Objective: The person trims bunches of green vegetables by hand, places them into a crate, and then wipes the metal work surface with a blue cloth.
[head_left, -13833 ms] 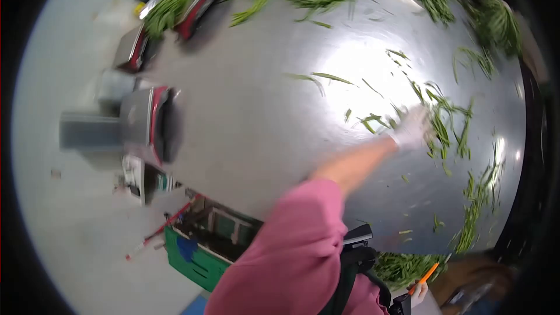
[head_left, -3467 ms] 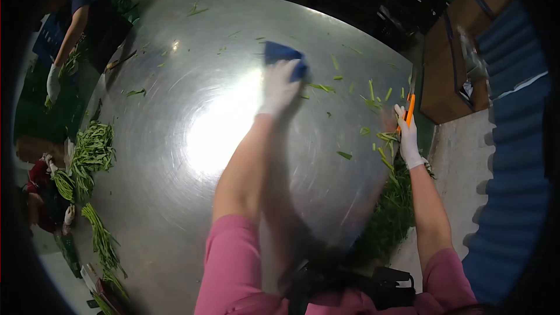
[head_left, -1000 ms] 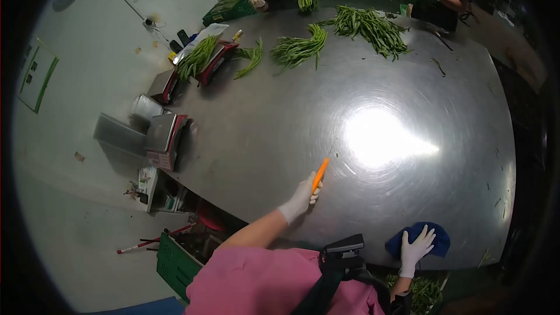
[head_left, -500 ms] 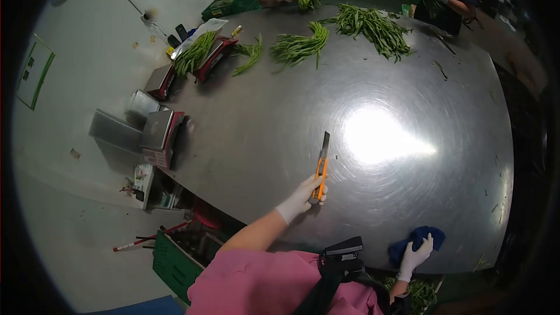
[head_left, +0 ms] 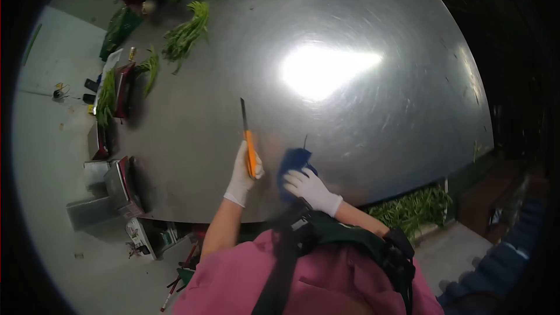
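A: What do the hands hold just now?
B: The left hand (head_left: 251, 169) has its fingers closed round the handle of an orange cutter (head_left: 251, 154), the blade (head_left: 243, 111) out and pointing to the far side; the right hand (head_left: 314, 189) lies on a blue cloth (head_left: 290, 163), fingers extended over it; whether they pinch it or only press, I cannot tell.

A: How would you handle that pairing well?
B: I would judge the bare blade the main risk; keep its tip pointing far and its edge off the cloth; let the right hand press flat and evenly, staying to the right of the cutter; a thin dark sliver (head_left: 305, 140) shows just beyond the cloth's far edge, so a broad fold there should gather it better than a bunched corner.

A: And the look of the cloth?
B: Deep blue, crumpled rather than flat, somewhat blurred; it is on the near part of the metal worktop (head_left: 204, 111), just right of the cutter and apart from it; the cutter's handle is bright orange, its blade dark and narrow; bundled greens (head_left: 189, 32) lie well apart, far left.
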Action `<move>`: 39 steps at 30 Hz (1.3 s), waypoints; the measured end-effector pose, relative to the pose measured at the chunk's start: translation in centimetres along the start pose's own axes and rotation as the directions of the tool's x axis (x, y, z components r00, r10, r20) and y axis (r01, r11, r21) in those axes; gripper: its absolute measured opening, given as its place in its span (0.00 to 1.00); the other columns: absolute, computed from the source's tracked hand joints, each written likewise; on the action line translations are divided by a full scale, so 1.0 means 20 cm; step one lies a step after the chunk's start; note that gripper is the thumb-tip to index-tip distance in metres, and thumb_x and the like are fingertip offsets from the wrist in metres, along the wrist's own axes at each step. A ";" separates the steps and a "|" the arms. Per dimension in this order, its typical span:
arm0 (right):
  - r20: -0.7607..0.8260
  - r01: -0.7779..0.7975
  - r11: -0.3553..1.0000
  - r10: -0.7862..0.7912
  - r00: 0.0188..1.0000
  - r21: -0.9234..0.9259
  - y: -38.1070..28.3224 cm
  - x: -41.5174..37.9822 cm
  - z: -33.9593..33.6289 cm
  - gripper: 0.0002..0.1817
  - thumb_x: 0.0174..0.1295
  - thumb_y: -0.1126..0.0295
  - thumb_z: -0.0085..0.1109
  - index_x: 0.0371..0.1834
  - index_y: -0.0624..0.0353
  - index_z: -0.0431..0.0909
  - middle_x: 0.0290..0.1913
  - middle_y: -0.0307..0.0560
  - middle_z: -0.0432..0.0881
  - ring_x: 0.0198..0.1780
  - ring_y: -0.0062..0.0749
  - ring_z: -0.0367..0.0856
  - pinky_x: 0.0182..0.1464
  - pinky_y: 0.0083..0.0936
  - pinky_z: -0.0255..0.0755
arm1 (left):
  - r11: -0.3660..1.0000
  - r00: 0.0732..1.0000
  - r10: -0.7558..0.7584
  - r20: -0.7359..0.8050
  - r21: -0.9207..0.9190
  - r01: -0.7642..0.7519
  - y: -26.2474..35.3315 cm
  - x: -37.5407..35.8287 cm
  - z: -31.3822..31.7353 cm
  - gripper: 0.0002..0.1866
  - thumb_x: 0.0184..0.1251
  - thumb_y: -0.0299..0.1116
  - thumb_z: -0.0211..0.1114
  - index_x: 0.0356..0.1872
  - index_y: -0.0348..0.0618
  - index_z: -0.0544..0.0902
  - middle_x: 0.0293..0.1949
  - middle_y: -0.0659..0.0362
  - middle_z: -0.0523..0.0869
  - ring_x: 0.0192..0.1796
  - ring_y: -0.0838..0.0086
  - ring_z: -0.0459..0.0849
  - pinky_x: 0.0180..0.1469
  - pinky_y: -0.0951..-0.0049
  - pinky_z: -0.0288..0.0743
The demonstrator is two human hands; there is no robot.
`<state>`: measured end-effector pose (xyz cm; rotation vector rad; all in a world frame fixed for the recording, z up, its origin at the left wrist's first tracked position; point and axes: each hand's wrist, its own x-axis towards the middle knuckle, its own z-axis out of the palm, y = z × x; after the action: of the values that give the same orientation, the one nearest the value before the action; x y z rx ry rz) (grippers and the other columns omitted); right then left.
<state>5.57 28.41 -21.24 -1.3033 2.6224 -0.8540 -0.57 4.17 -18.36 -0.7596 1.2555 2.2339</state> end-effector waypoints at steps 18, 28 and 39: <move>-0.824 -0.943 0.217 0.559 -0.092 0.253 0.37 -1.26 -0.65 0.23 0.51 0.77 0.60 0.54 0.64 0.78 0.53 0.54 0.82 0.55 0.49 0.79 0.60 0.40 0.70 | 0.968 0.996 -0.004 -0.087 0.248 0.025 0.09 -0.12 -0.08 0.42 0.61 0.80 0.43 0.31 0.45 0.78 0.23 0.60 0.78 0.25 0.73 0.79 0.30 0.72 0.77; -0.141 0.065 0.996 -0.056 0.988 0.056 -0.07 0.31 -0.20 0.16 0.42 0.66 0.66 0.37 0.55 0.79 0.47 0.46 0.81 0.53 0.40 0.78 0.48 0.36 0.70 | 0.999 0.964 0.030 -0.263 0.020 -0.026 0.13 -0.21 -0.31 0.24 0.71 0.56 0.57 0.41 0.41 0.74 0.30 0.58 0.77 0.30 0.71 0.77 0.31 0.68 0.72; -0.040 0.095 0.995 -0.093 0.995 0.031 0.23 1.01 0.06 0.15 0.47 0.65 0.64 0.40 0.55 0.81 0.59 0.50 0.75 0.67 0.43 0.68 0.68 0.46 0.59 | 0.991 0.992 0.085 -0.091 0.115 -0.074 0.07 -0.52 -0.86 0.29 0.71 0.41 0.63 0.68 0.42 0.67 0.59 0.51 0.77 0.58 0.58 0.77 0.67 0.43 0.63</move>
<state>-10.03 14.65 -21.39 -1.4261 2.5824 -0.9404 10.33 -12.80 -18.04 -0.7949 1.4671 2.1910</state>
